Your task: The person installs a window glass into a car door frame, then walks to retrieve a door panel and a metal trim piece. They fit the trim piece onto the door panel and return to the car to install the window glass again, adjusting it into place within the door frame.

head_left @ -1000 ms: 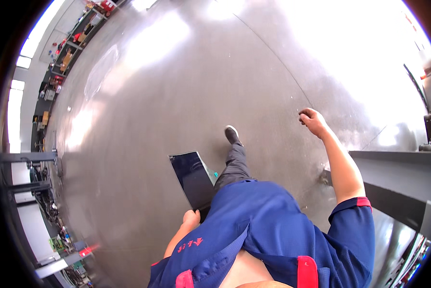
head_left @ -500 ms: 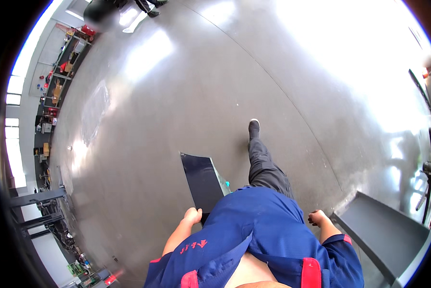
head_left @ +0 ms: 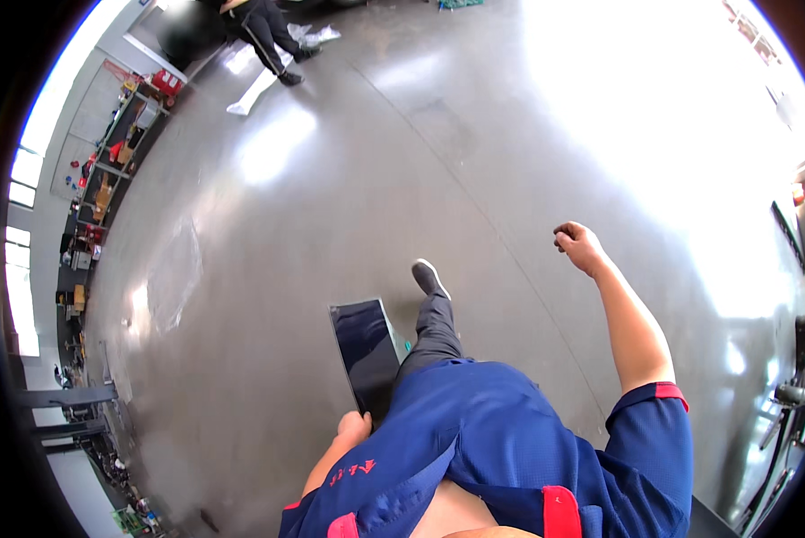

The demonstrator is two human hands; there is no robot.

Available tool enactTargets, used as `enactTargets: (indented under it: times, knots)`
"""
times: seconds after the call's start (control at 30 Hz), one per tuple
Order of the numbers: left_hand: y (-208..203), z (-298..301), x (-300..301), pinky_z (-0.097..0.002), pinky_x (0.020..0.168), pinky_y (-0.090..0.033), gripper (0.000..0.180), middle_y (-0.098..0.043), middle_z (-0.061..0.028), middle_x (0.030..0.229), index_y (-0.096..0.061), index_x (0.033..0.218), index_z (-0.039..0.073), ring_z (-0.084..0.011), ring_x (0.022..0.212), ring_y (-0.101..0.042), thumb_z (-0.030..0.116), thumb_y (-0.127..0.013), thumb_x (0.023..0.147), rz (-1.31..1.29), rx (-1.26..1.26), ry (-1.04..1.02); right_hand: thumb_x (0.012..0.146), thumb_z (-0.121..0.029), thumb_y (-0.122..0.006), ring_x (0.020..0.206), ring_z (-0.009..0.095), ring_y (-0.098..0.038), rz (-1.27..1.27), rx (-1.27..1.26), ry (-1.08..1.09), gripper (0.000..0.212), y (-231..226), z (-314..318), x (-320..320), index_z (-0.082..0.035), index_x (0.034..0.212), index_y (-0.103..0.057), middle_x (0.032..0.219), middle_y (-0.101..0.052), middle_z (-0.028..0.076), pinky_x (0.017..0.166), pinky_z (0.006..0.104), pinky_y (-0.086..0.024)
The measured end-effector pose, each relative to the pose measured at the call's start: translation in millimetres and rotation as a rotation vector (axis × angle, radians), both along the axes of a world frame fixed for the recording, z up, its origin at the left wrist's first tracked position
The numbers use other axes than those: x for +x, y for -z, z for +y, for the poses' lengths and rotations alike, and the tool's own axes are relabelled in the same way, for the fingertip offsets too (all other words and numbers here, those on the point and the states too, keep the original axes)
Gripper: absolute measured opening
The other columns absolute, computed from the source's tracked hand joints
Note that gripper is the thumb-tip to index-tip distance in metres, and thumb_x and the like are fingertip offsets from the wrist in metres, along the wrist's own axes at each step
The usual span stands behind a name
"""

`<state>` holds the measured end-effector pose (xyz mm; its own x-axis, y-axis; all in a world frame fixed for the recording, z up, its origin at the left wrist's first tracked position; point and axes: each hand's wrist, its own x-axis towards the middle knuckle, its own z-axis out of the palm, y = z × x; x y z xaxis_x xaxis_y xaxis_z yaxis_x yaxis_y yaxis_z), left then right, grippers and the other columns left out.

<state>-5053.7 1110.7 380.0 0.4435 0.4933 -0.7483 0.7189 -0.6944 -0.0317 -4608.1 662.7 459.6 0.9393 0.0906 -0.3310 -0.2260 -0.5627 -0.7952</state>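
Observation:
At my left side, my left hand (head_left: pixel 355 424) grips the near edge of a dark, glossy rectangular panel (head_left: pixel 365 345) with a thin pale rim. The panel hangs beside my left leg, and a small teal piece (head_left: pixel 408 346) shows at its right edge. Part of its near end is hidden by my shirt. My right hand (head_left: pixel 579 247) is swung out in front over the floor, its fingers curled in, with nothing visible in them. A shoe of mine (head_left: pixel 429 277) steps forward on the grey floor.
Shelving with boxes and tools (head_left: pixel 116 157) lines the left wall, with a dark metal frame (head_left: pixel 66 396) nearer me. A person in dark trousers (head_left: pixel 264 36) stands far ahead beside plastic sheeting (head_left: pixel 255 94). Dark equipment (head_left: pixel 797 394) stands along the right side.
My right hand has swung forward and up from beside my hip. The forward leg has swapped. The grey metal tray at right has mostly slid out of view; the far person shows more.

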Motion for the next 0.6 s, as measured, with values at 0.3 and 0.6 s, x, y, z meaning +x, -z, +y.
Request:
enactTargets:
  times: [0.3, 0.6]
  knots:
    - [-5.9, 103.0, 310.8, -0.0459, 0.093, -0.046, 0.053, -0.061, -0.0303, 0.109, -0.065, 0.103, -0.008, -0.0415, 0.108, -0.058, 0.04, -0.049, 0.089, 0.204, -0.183, 0.051, 0.079, -0.022, -0.06, 0.054, 0.018, -0.059, 0.6, -0.583, -0.248, 0.019, 161.9, -56.4, 44.4, -0.006, 0.082, -0.069, 0.069, -0.066, 0.008, 0.048, 0.0347, -0.049]
    - [55.9, 211.8, 551.1, -0.0483, 0.09, -0.047, 0.052, -0.063, -0.0311, 0.104, -0.067, 0.098, -0.008, -0.0436, 0.102, -0.061, 0.04, -0.05, 0.09, 0.126, -0.159, 0.127, 0.093, -0.026, -0.05, 0.078, 0.02, -0.07, 1.119, -0.334, -0.187, 0.03, 168.1, 23.9, 207.5, -0.003, 0.101, -0.069, 0.094, -0.072, 0.008, 0.067, 0.0341, -0.057]
